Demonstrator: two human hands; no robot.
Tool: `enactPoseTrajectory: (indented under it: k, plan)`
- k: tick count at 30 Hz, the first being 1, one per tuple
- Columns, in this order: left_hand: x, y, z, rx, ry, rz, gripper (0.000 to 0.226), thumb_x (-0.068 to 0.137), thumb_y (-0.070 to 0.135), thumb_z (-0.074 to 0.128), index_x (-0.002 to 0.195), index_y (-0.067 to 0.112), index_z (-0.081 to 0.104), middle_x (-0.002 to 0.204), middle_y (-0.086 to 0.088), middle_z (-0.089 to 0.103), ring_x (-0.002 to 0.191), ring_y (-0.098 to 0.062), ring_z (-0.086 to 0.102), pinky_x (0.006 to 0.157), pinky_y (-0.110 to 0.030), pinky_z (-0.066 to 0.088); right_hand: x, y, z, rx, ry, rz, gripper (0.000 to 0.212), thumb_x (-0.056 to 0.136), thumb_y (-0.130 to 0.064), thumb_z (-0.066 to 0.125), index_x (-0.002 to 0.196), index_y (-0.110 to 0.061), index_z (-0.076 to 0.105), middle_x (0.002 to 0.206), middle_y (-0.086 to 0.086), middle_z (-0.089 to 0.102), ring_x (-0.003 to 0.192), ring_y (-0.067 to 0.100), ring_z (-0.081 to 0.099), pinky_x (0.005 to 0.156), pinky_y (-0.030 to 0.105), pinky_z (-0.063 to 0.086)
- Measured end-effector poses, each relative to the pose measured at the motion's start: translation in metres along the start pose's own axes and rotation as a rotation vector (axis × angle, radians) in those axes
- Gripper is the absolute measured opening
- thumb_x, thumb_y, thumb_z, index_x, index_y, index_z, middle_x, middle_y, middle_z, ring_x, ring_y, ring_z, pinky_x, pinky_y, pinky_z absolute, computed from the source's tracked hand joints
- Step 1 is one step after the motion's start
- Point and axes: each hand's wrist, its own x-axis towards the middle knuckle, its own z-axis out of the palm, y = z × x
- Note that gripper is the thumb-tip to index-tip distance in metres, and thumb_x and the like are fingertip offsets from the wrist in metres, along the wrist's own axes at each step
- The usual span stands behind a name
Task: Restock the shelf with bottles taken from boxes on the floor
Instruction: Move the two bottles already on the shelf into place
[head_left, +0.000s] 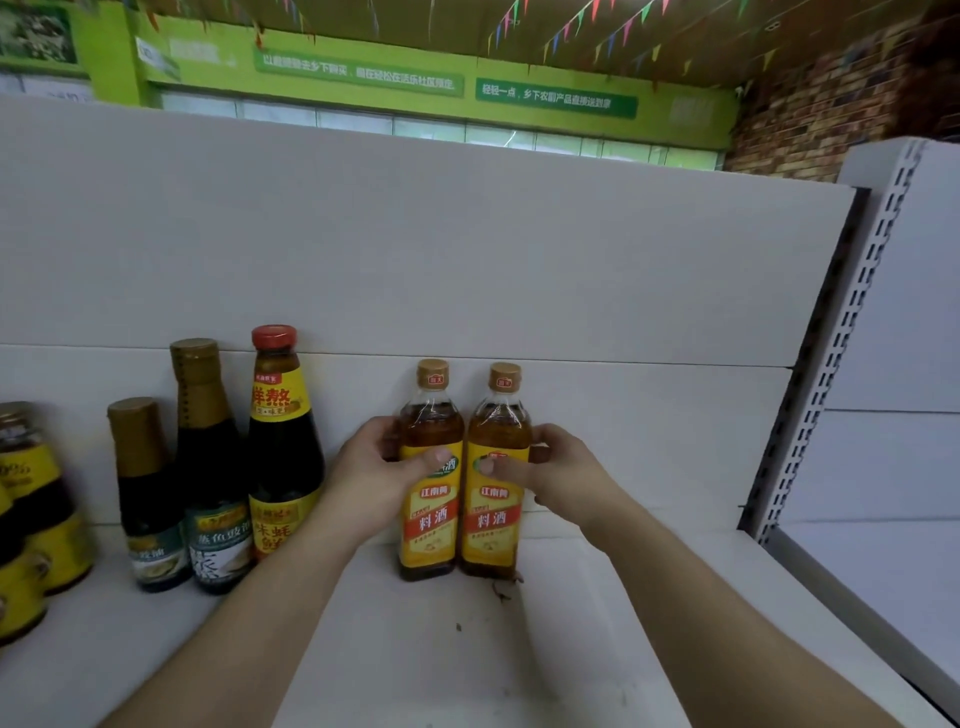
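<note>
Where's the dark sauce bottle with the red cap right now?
The dark sauce bottle with the red cap stands upright on the white shelf, left of centre, between a gold-capped dark bottle and the left hand.

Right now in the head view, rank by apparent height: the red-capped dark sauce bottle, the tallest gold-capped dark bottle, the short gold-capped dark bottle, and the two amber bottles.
1. Red-capped dark sauce bottle and tallest gold-capped dark bottle: near alike, unsure.
2. Two amber bottles: alike.
3. Short gold-capped dark bottle.
</note>
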Motion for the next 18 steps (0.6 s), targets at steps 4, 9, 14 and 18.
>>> enactPoseTrajectory:
  k: [4,9,14,18]
  plan:
    - [-0.004,0.000,0.000,-0.006,-0.024,0.018,0.047,0.082,0.030,0.084,0.123,0.024,0.062,0.112,0.005,0.073,0.097,-0.016,0.072,0.085,-0.040,0.060,-0.006,0.000,0.002,0.033,-0.014,-0.032,0.046,0.084,-0.031,0.084,0.124,-0.024,0.063,0.104,-0.010,0.074,0.077,-0.001,0.070,0.051,0.009,0.047]
    - [-0.008,0.002,0.000,-0.026,-0.053,0.021,0.041,0.081,0.027,0.085,0.118,0.026,0.066,0.109,0.005,0.075,0.095,-0.017,0.074,0.087,-0.045,0.061,-0.015,0.002,0.001,0.085,-0.016,-0.044,0.034,0.084,-0.031,0.084,0.112,-0.034,0.063,0.100,-0.016,0.074,0.074,-0.005,0.071,0.052,0.008,0.049]
    - [-0.015,0.003,0.004,-0.038,-0.063,0.043,0.028,0.079,0.024,0.086,0.099,0.032,0.068,0.101,0.003,0.077,0.091,-0.018,0.075,0.087,-0.047,0.061,-0.028,0.004,-0.005,0.092,0.007,-0.054,0.030,0.086,-0.033,0.082,0.107,-0.039,0.063,0.101,-0.017,0.074,0.077,-0.004,0.072,0.053,0.008,0.050]
    - [-0.021,0.012,0.009,-0.040,-0.067,0.066,0.027,0.078,0.028,0.086,0.096,0.034,0.066,0.105,0.002,0.076,0.096,-0.019,0.074,0.090,-0.049,0.060,-0.041,0.007,-0.017,0.077,0.026,-0.058,0.027,0.086,-0.033,0.082,0.107,-0.038,0.066,0.101,-0.014,0.077,0.083,0.000,0.074,0.057,0.011,0.052]
